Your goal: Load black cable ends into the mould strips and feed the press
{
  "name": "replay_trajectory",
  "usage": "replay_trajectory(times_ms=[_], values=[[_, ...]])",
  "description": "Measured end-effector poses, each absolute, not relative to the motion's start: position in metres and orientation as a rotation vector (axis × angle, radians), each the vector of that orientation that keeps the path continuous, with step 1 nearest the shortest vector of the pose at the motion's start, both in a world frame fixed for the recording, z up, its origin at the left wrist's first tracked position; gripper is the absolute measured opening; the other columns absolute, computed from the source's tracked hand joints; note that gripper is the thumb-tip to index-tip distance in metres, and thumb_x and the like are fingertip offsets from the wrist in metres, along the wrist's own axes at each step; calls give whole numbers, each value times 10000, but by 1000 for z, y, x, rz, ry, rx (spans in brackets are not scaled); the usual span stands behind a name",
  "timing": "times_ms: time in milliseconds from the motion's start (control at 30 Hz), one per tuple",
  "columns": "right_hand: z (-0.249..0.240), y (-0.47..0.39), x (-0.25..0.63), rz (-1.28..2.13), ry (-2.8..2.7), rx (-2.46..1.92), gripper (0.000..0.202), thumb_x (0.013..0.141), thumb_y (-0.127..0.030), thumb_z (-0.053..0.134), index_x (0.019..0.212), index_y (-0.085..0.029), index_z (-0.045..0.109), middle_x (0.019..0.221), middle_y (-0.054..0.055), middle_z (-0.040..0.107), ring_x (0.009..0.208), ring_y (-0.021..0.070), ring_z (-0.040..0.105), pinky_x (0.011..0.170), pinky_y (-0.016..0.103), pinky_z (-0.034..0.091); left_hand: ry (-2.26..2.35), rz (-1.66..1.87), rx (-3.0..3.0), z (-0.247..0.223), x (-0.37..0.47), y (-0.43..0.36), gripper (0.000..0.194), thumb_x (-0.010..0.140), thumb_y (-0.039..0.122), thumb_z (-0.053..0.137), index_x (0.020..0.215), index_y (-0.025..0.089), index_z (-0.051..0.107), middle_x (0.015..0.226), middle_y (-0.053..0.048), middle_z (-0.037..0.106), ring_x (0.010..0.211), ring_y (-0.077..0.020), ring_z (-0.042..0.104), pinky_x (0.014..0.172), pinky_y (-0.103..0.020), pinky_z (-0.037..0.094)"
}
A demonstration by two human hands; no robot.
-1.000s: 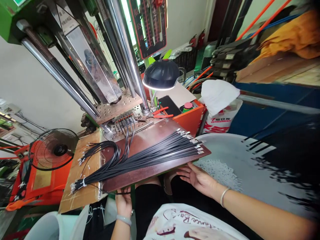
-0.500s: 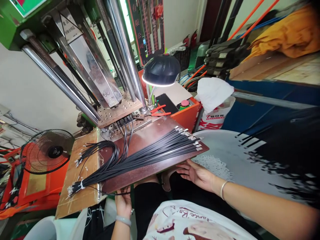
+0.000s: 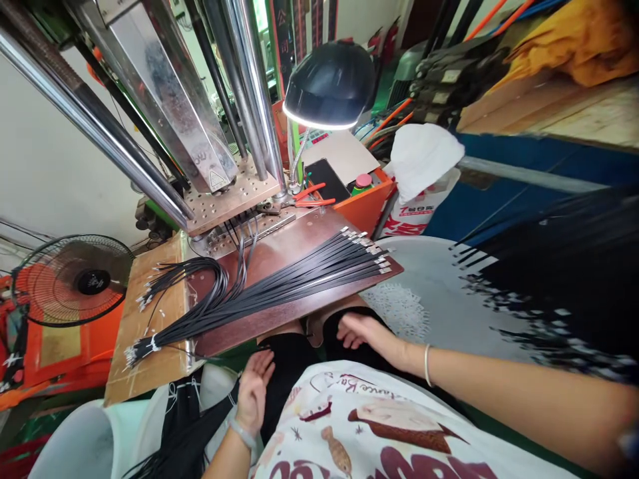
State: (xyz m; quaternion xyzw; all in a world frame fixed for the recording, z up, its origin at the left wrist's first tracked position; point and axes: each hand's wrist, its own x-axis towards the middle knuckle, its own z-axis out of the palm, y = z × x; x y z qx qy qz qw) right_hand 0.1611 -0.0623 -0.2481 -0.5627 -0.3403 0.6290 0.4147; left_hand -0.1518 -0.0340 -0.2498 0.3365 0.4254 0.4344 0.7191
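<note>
Both of my hands are off the brown board (image 3: 219,338), over my lap. My left hand (image 3: 255,389) is open and holds nothing, its fingers pointing up near the board's front edge. My right hand (image 3: 367,336) hovers above my dark-clothed leg, fingers apart and slightly curled, with nothing in it. Black cables (image 3: 279,289) with metal ends fan out across the board to its right corner. At their left end a white tie (image 3: 154,342) binds them. Another looped bunch of cables (image 3: 212,267) lies behind, some strands running into the press (image 3: 232,196).
A lit lamp (image 3: 329,83) stands behind the board, near red-handled pliers (image 3: 314,201). To the right, a round white table (image 3: 439,266) bears a large pile of black cables (image 3: 554,286). A fan (image 3: 94,281) is at the left, above a white bin (image 3: 82,442).
Both hands have left the board's front edge and drawn back toward my body. The view has tilted down and shifted, so the board appears higher and farther left.
</note>
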Motion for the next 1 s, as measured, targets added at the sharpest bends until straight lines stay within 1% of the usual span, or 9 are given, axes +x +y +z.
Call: replay_trajectory(times_ms=[100, 200, 300, 367, 433, 500, 633, 867, 1000], values=[[-219, -68, 127, 1248, -1590, -1255, 478, 764, -543, 657, 1023, -143, 608, 1038, 154, 667, 949, 265, 622, 875, 437, 497, 654, 793, 919, -216, -131, -51, 662, 583, 407, 806, 1193, 220, 626, 1305, -118, 605, 1286, -337, 489, 1139, -510, 304], [-185, -59, 101, 972, -1914, -1027, 535, 759, -320, 684, 1244, -141, 545, 1256, 173, 604, 1146, 273, 564, 993, 437, 439, 429, 775, 1043, -167, -109, -50, 717, 623, 576, 801, 1238, 274, 592, 1287, -92, 617, 1228, -322, 541, 1074, -478, 399], [-154, -47, 99, 1025, -1989, -1173, 262, 762, -129, 595, 1016, -175, 636, 910, 58, 710, 815, 177, 643, 749, 291, 487, 459, 638, 1379, -121, -118, -39, 648, 748, 643, 675, 1236, 222, 609, 1181, -127, 662, 1031, -282, 645, 899, -400, 521], [-132, -39, 112, 1036, -2019, -1330, 132, 777, -112, 576, 856, -192, 646, 716, -4, 675, 625, 126, 590, 603, 226, 421, 682, 638, 1762, -100, -146, -24, 390, 887, 519, 568, 1024, 178, 697, 928, -102, 708, 784, -200, 661, 720, -307, 531], [-109, -26, 135, 874, -2072, -1469, 41, 802, -195, 619, 820, -198, 656, 669, -6, 657, 575, 123, 560, 555, 224, 372, 1043, 831, 2166, -89, -185, 1, 310, 953, 363, 479, 813, 174, 681, 757, -59, 670, 680, -164, 618, 666, -280, 497], [-90, -8, 163, 671, -2153, -1542, 92, 809, -279, 650, 843, -198, 675, 660, 6, 655, 571, 135, 558, 551, 238, 363, 1399, 915, 2516, -86, -221, 32, 272, 948, 332, 459, 891, 163, 664, 881, -88, 674, 834, -217, 635, 795, -347, 502], [-82, 35, 230, 438, -2321, -1540, 142, 813, -324, 639, 870, -211, 704, 764, 30, 697, 690, 168, 623, 634, 258, 422, 1679, 552, 2953, -89, -253, 76, 438, 949, 401, 426, 1209, 78, 569, 1163, -203, 614, 1102, -348, 578, 916, -490, 472], [-88, 109, 274, 324, -2403, -1595, 195, 850, -305, 592, 970, -222, 723, 919, 37, 720, 837, 206, 648, 748, 308, 472, 822, 422, 3188, -90, -151, 61, 431, 956, 171, 418, 1384, 126, 435, 1354, -145, 554, 1285, -228, 500, 1102, -387, 391], [-91, 155, 224, -70, -2601, -1493, 253, 916, -203, 480, 1036, -134, 692, 1039, 128, 661, 981, 245, 593, 807, 337, 422, 740, 95, 3184, -104, -63, 74, 619, 972, 420, 423, 1449, 33, 343, 1510, -203, 363, 1415, -289, 336, 1160, -442, 313]])
